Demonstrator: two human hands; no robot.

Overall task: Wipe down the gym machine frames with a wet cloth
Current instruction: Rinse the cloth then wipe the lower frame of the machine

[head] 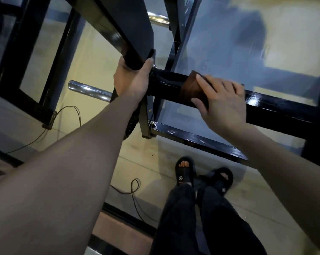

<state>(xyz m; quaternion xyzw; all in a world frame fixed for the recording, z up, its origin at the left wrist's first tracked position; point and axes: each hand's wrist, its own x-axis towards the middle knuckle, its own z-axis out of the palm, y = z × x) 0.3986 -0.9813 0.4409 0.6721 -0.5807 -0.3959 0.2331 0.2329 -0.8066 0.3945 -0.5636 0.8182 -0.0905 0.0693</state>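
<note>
Right hand (pixel 222 103), head view: fingers lie spread and nearly straight over a brown cloth (pixel 189 91), pressing it onto the top of a glossy black horizontal frame bar (pixel 276 105). Cloth wraps partly round the bar, its left edge free, the rest hidden under the palm. Thumb reaches down the near face of the bar.

Left hand (pixel 132 78): fingers and thumb curl round the lower end of a slanted black frame beam (pixel 118 21) that runs up and left out of the picture. Grip sits just left of the joint where the beam meets the horizontal bar. Both hands near each other, not touching; bare bar surface shows between them.

Below the bar: a second, lower black frame rail (pixel 197 139), parallel, with pale scuff marks near its left end. A chrome peg (pixel 89 92) sticks out to the left behind the left forearm; another chrome peg (pixel 159 19) shows higher up. A further black frame (pixel 14 96) stands at left.

Floor (pixel 137 153): pale, with thin cables (pixel 135 188) looping across it. Person's feet in black slide sandals (pixel 185 172) stand near the lower rail; dark trousers below. Image is motion-blurred at upper right.
</note>
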